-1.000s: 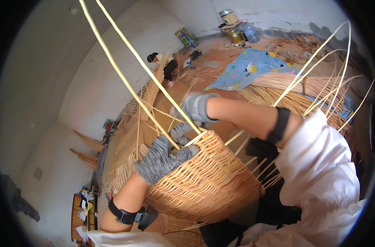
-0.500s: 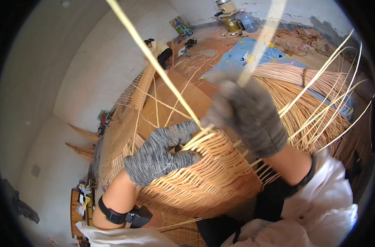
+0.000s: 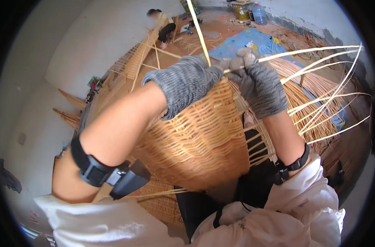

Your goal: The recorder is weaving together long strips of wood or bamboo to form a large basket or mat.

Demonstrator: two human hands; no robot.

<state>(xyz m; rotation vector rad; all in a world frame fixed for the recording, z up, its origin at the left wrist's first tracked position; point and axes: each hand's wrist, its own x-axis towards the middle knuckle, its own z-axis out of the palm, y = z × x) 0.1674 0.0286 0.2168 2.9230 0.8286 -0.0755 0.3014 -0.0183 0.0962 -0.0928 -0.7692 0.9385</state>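
Observation:
A half-woven wicker basket point(image 3: 199, 144) rests against my lap, its rim turned away from me. My left hand point(image 3: 183, 84), in a grey knit glove, presses on the basket's top edge and pinches a pale cane strand point(image 3: 197, 33) that rises straight up. My right hand point(image 3: 257, 84), also gloved, grips another pale strand point(image 3: 302, 52) that runs off to the right. The two hands meet at the rim. Loose upright stakes point(image 3: 323, 111) fan out from the basket's right side.
Bundles of cane point(image 3: 307, 88) lie on the floor beyond the basket, next to a blue patterned cloth point(image 3: 245, 43). Another person point(image 3: 164, 24) sits far back by the wall. A large water bottle point(image 3: 259, 14) and a tin stand at the back.
Both hands have come together at the basket's rim. My right hand moved left and down onto a strand pointing right, and the basket has turned closer to me.

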